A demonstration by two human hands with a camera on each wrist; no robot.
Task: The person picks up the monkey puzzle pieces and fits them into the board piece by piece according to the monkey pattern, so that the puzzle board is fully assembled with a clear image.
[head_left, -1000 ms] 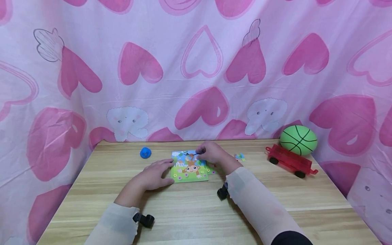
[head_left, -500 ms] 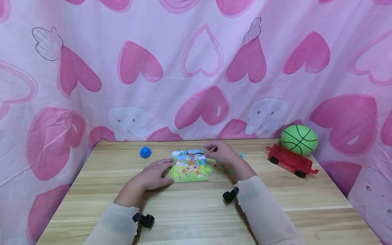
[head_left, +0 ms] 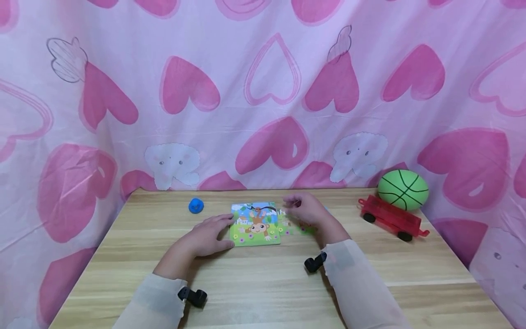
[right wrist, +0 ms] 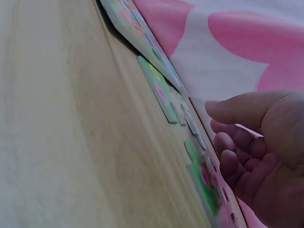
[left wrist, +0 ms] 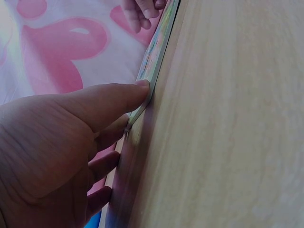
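Observation:
A jigsaw puzzle board (head_left: 255, 230) with a monkey hanging from a branch lies on the wooden table. My left hand (head_left: 208, 236) lies along its left side, with fingers extended, the thumb at the near corner and the fingertips at the edge. To the right of the board my right hand (head_left: 307, 213) hovers over loose puzzle pieces (right wrist: 159, 90), its fingers loosely bent and nothing between them. Another green puzzle piece (right wrist: 202, 185) lies below that hand in the right wrist view. From the head view the right hand and wrist partly hide these pieces.
A small blue toy (head_left: 196, 205) sits at the back left of the table. At the back right, a red toy wagon (head_left: 389, 218) stands against a green ball (head_left: 402, 189) with black lines. Behind the table hangs a pink curtain (head_left: 222, 132) with hearts.
My right hand has drawn back from the board's upper right corner and moved right, over the loose pieces. The branch picture there is now uncovered. My left hand has stayed at the board.

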